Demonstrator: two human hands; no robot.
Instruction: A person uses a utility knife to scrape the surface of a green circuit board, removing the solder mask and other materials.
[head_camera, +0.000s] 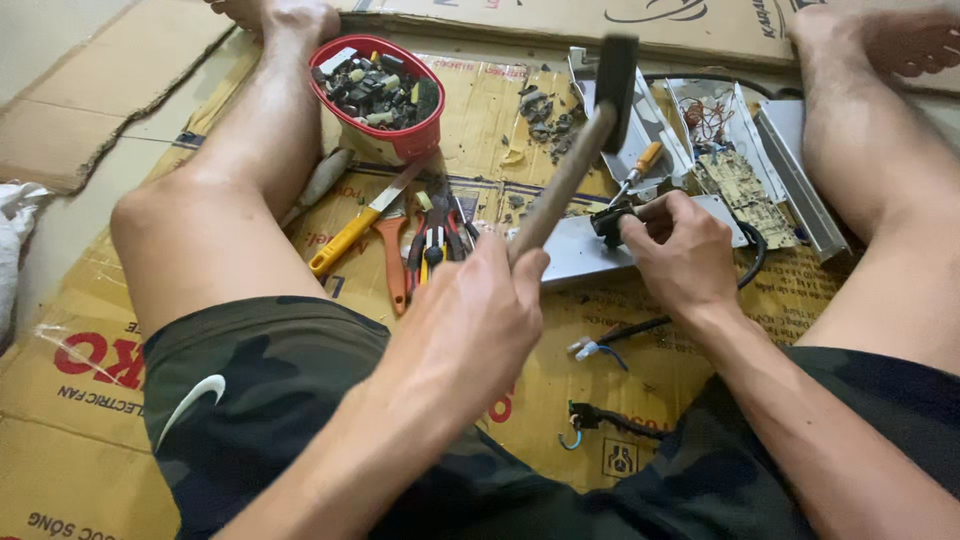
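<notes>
Your left hand (470, 320) grips raised hammer (585, 140) | right hand (680, 255) clamps black cable fitting (610, 222), steadying it on metal plate (590, 255)

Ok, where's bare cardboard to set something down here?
Bare cardboard lies outside the thigh, at the lower left, and between the cut wires and the plug lead. It is crowded around the hand tools, the red bowl and the opened metal casing.
</notes>
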